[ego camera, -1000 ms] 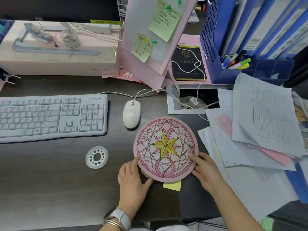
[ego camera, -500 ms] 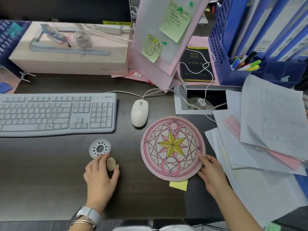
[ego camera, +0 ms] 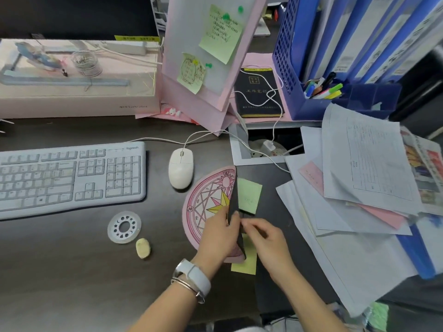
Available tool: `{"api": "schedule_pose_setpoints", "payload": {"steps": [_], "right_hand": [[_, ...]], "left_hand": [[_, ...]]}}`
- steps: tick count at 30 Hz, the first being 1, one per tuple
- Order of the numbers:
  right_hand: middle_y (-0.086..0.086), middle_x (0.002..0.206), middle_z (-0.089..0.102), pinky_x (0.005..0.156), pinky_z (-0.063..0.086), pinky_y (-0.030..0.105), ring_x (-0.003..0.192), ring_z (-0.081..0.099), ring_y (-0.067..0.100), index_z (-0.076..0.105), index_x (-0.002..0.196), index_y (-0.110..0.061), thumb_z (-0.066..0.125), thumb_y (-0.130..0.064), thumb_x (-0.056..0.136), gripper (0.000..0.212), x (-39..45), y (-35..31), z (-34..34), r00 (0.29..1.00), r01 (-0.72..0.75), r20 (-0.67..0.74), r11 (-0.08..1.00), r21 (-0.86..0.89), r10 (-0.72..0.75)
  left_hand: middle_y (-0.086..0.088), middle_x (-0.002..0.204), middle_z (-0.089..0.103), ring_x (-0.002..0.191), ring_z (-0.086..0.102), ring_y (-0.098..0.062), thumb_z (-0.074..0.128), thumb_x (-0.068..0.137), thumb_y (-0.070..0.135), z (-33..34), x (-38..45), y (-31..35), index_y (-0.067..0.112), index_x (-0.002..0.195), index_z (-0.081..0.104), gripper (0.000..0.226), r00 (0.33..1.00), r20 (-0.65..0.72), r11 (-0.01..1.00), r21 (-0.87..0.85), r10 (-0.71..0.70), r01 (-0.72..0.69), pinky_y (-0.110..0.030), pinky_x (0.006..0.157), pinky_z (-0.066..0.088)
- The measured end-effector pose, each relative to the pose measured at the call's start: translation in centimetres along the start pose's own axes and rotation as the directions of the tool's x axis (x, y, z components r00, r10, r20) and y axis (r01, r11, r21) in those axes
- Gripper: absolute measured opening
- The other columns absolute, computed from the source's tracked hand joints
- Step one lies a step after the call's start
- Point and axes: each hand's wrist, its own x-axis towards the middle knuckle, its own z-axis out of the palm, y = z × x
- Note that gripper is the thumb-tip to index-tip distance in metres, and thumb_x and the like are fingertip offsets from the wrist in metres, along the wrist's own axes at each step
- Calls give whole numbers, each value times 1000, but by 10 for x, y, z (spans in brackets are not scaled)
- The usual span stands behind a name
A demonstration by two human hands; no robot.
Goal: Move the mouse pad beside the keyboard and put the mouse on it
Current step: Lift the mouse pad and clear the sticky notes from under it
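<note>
The round pink mouse pad (ego camera: 206, 202) with a yellow star is tipped up on its right side, showing its black underside. My left hand (ego camera: 220, 236) grips the raised edge from the patterned side. My right hand (ego camera: 266, 243) pinches the same edge from the underside. The white wired mouse (ego camera: 181, 167) rests on the desk just left of the pad's far end. It lies to the right of the white keyboard (ego camera: 69, 176). A green sticky note (ego camera: 249, 196) and a yellow sticky note (ego camera: 247, 262) lie where the pad lay.
A white ring-shaped disc (ego camera: 124, 226) and a small yellow eraser-like lump (ego camera: 143, 248) lie in front of the keyboard. Loose papers (ego camera: 359, 188) pile up on the right. A cable opening (ego camera: 263, 144), black notebook (ego camera: 257, 94) and blue file rack (ego camera: 311, 56) stand behind.
My left hand left the small lump by the white disc and came over to the pad. The pad's right side has been lifted off the desk, uncovering the sticky notes.
</note>
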Motion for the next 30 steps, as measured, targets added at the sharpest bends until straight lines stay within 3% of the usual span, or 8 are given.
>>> {"api": "schedule_pose_setpoints", "payload": {"steps": [2, 6, 12, 17, 20, 23, 28, 30], "right_hand": [[-1, 103, 67, 68, 43, 10, 93, 61, 10, 68, 97, -22, 59, -20, 87, 14, 14, 0, 3, 992, 8, -127, 995, -103, -21], [11, 130, 49, 88, 43, 28, 119, 45, 24, 49, 127, -9, 66, -31, 80, 55, 59, -4, 14, 945, -103, -327, 931, -350, -19], [16, 139, 32, 101, 34, 47, 130, 30, 34, 33, 135, -9, 75, -46, 66, 89, 96, -26, 16, 971, -201, -230, 734, -649, 63], [16, 125, 46, 89, 43, 41, 116, 43, 31, 54, 116, -7, 73, -49, 68, 67, 94, -19, -1, 974, -225, -175, 757, -614, 147], [12, 105, 63, 63, 45, 26, 84, 58, 17, 57, 100, -6, 73, -36, 73, 44, 67, -13, -21, 963, -262, -119, 943, -205, 242], [8, 91, 68, 59, 43, 23, 76, 60, 12, 59, 91, -6, 72, -30, 76, 31, 33, -4, -36, 934, -353, -59, 936, 3, 352], [9, 85, 65, 59, 42, 26, 77, 61, 21, 62, 77, -4, 80, -29, 66, 33, -7, 22, -13, 929, -361, -132, 925, -117, 345], [7, 97, 52, 73, 45, 31, 90, 55, 25, 56, 80, -7, 81, -34, 62, 40, -10, 30, 2, 935, -335, -220, 894, -297, 278]], "left_hand": [[4, 73, 57, 69, 55, -12, 39, 96, 26, -3, 1, -6, 19, 82, 51, 20, 999, -48, 999, -25, -26, 25, -19, 55, 40], [-3, 83, 63, 73, 58, -10, 36, 97, 26, -3, -3, -8, 22, 84, 51, 20, 994, -66, 993, -81, -86, 81, -23, 60, 45], [-2, 96, 66, 80, 57, -3, 35, 97, 29, -14, -6, -15, 21, 96, 51, 17, 991, -99, 993, -87, -91, 82, -18, 64, 45], [5, 90, 64, 82, 58, -4, 37, 96, 29, -18, -6, -18, 19, 100, 54, 20, 993, -99, 996, -70, -62, 55, -16, 63, 44], [-2, 94, 66, 85, 61, -13, 36, 96, 30, -19, -3, -17, 14, 102, 56, 26, 996, -93, 1000, 9, -9, 10, -31, 73, 52], [-7, 93, 66, 85, 62, -19, 36, 96, 31, -22, -2, -13, 12, 99, 56, 28, 996, -82, 995, 95, 41, -33, -39, 78, 52], [-11, 83, 64, 75, 60, -23, 36, 96, 28, -29, -2, -4, 9, 90, 54, 27, 986, -86, 967, 224, 146, -124, -36, 66, 46], [-12, 84, 65, 76, 59, -26, 37, 96, 27, -30, -3, 0, 9, 90, 53, 25, 982, -73, 955, 255, 174, -151, -36, 66, 44]]}}
